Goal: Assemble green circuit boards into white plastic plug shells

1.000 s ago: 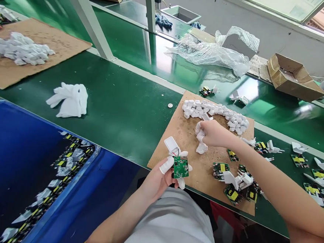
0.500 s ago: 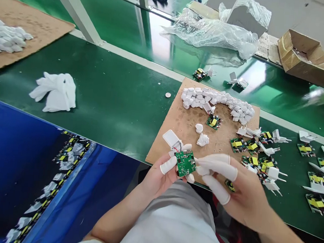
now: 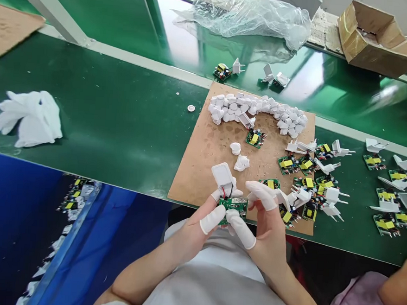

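Observation:
Between my two hands is a small green circuit board (image 3: pixel 236 205), joined by red and black wires to a white plastic plug housing (image 3: pixel 222 176). My left hand (image 3: pixel 204 220), with white finger cots, grips the board's left side, thumb on its face. The thumb of my right hand (image 3: pixel 263 221) presses the board's lower right part, and its cot-covered fingers curl around the right edge. The fingertips behind the board are hidden. Just beyond lie two white crumpled lumps (image 3: pixel 242 163) on a cardboard sheet (image 3: pixel 191 170).
A curved pile of white pieces (image 3: pixel 255 107) lies at the sheet's back. Several boards with plugs (image 3: pixel 307 164) spread to the right. White gloves (image 3: pixel 35 117) lie left on the green bench (image 3: pixel 122 119). Behind are plastic film (image 3: pixel 248 16) and a cardboard box (image 3: pixel 378 44). Another person's arm (image 3: pixel 399 291) shows lower right.
My right hand has come in from the right and now holds the board, which has tilted. The view has shifted, and another person's arm has appeared at lower right.

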`<state>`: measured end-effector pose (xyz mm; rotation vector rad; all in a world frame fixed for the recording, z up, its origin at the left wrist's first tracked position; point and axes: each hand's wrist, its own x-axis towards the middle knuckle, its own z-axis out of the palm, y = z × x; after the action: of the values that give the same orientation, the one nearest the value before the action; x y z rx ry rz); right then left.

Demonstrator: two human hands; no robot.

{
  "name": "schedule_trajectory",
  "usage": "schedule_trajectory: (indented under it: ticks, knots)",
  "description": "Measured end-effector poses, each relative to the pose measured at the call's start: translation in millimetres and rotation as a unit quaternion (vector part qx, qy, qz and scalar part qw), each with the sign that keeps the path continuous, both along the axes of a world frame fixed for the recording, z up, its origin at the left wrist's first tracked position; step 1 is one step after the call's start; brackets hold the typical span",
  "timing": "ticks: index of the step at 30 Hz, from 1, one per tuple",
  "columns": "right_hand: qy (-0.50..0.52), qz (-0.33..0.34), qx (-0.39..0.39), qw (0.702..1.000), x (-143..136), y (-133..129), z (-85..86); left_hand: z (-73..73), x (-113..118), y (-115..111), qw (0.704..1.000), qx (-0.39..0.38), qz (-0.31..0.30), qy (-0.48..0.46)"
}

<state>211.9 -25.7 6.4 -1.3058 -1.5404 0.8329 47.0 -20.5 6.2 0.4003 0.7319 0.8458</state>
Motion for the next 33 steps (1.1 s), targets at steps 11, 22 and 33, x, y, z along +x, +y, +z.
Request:
schedule_trajectory:
  ticks: [11,22,33]
  knots:
    - [0.135,0.062,-0.099,0.984,-0.7,-8.7,-2.6,-3.6,4.0,-11.7,0.998,0.046,-0.04,-0.033]
    - [0.116,0.061,-0.079,0.988,0.0,-2.1,-3.5,2.9,7.9,-4.7,0.997,0.052,-0.034,0.033]
    - [0.236,-0.024,-0.069,0.969,-17.0,-3.9,-3.9,6.3,9.8,-2.5,0.99,0.13,-0.038,0.033]
